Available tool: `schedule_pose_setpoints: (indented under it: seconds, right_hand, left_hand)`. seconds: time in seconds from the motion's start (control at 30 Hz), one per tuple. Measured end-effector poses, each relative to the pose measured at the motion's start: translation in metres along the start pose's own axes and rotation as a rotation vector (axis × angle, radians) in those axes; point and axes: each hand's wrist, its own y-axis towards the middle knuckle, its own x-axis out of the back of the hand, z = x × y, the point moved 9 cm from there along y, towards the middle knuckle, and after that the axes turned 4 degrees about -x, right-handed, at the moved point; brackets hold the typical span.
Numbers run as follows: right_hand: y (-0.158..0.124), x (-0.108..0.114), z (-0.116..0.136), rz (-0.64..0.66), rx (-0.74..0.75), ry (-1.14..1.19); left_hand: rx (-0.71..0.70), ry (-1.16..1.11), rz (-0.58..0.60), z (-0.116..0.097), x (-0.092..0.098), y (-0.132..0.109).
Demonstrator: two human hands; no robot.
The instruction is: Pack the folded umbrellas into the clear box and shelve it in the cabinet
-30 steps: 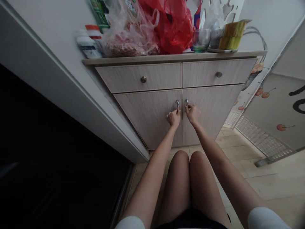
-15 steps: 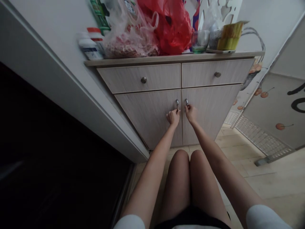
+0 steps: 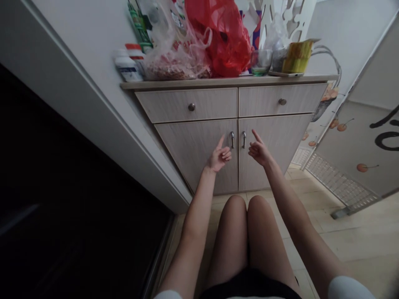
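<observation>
A pale wood-grain cabinet has two lower doors, both closed, each with a metal pull handle near the middle seam. My left hand (image 3: 220, 158) is beside the left door handle (image 3: 232, 140), apart from it, index finger stretched upward and the other fingers loosely curled. To the right of the right door handle (image 3: 244, 139), my right hand (image 3: 259, 150) points up in the same way. Nothing is in either hand. Behind them are the left door (image 3: 190, 145) and the right door (image 3: 280, 137).
Two drawers with round knobs (image 3: 191, 107) sit above the doors. On the cabinet top (image 3: 218, 82) stand white bottles (image 3: 128, 68), a clear bag (image 3: 170, 66), a red bag (image 3: 229, 50), a glass (image 3: 261, 62) and a yellow container (image 3: 296, 58). A screen panel (image 3: 364, 145) stands right.
Both hands have let go of the door handles and moved apart, left hand to the left, right hand to the right, index fingers now extended. The doors remain closed. The view has shifted slightly.
</observation>
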Motion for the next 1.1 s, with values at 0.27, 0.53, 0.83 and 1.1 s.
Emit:
schedule_pose_setpoints:
  seconds: [0.27,0.53,0.83,1.1]
  right_hand:
    - [-0.025,0.004,-0.001,0.047,0.070,0.406]
    - [-0.019,-0.004,-0.027,0.298,0.038,0.661]
    - [0.039,0.028,-0.053,-0.117,0.026,0.092]
    - [0.085,0.008,-0.064,-0.208,0.268,-0.393]
  left_hand:
    - [-0.220,-0.365,-0.101,-0.001,-0.004,-0.017]
    - [-0.123,-0.541,-0.091,0.026,-0.004,-0.017]
    - [-0.096,0.070,-0.279,0.041,0.025,0.037]
    - [-0.221,0.751,-0.417,0.047,0.026,0.076]
